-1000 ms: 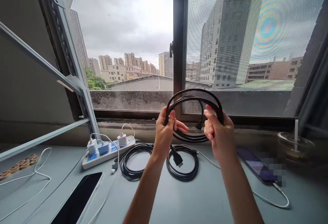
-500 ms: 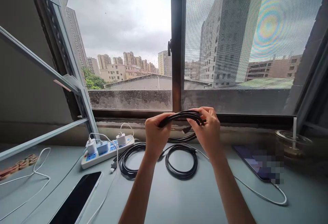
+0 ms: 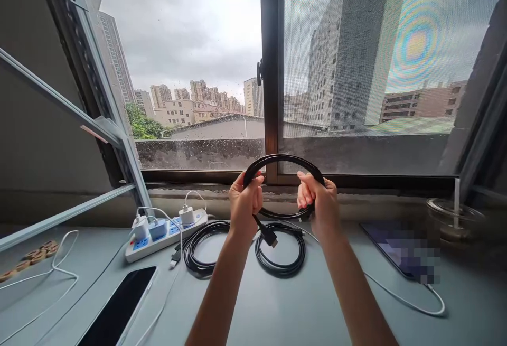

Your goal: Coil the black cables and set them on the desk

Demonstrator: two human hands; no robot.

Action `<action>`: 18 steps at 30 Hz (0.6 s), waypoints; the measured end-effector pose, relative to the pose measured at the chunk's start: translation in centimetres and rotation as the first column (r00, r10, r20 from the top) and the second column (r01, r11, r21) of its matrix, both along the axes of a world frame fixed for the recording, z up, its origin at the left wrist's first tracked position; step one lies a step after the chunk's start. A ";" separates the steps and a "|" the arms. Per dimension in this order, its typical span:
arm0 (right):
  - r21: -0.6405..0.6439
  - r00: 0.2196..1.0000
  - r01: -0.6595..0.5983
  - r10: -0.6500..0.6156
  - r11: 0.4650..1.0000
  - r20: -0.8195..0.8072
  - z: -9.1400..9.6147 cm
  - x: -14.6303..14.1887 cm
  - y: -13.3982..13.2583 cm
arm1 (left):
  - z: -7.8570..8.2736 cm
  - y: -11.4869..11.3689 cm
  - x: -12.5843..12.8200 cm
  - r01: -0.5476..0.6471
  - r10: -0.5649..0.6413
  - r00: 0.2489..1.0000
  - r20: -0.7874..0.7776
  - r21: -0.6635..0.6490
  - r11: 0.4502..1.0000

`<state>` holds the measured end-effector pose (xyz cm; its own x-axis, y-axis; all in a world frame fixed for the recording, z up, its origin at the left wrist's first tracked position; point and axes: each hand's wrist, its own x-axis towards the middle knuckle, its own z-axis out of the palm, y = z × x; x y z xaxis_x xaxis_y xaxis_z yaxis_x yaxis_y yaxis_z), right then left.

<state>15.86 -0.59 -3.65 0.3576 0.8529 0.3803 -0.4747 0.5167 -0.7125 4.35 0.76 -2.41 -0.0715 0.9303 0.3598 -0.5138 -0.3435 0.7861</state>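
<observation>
A coiled black cable [image 3: 285, 158] is held up in a round loop above the table, in front of the window sill. My left hand [image 3: 246, 198] is closed around the left side of the coil, thumb on top. On the right side, my right hand [image 3: 319, 195] grips the same coil with curled fingers. A black connector plug [image 3: 270, 237], which looks like HDMI, dangles below my left hand. Beneath, a second coiled black cable [image 3: 280, 271] lies on the table, and a third coiled black cable [image 3: 198, 267] lies left of it, partly behind my left forearm.
A white power strip [image 3: 166, 235] with chargers stands at the back left. A phone [image 3: 119, 304] lies front left; another phone [image 3: 388, 251] with a white cable lies right. A lidded plastic cup [image 3: 451, 222] stands far right. Metal frame bars [image 3: 59, 97] rise on the left.
The held coil has turned from nearly edge-on to an upright open ring facing me. The plug has swung down below my left hand. Both hands have lowered slightly and keep their hold.
</observation>
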 end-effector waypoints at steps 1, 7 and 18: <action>0.004 0.998 -0.021 0.021 1.000 -0.054 0.1 0.0 -0.2 | -0.2 -0.1 0.4 0.021 -0.021 1.000 -0.002 0.001 1.000; 0.049 0.996 0.045 -0.041 0.998 -0.074 0.0 0.3 -0.1 | -0.7 -1.0 1.6 0.166 -0.167 0.986 -0.001 -0.038 0.985; -0.049 0.711 0.248 -0.148 0.967 0.688 -1.2 2.0 0.1 | 0.4 -1.0 -0.4 0.031 -0.030 0.999 0.040 -0.012 0.999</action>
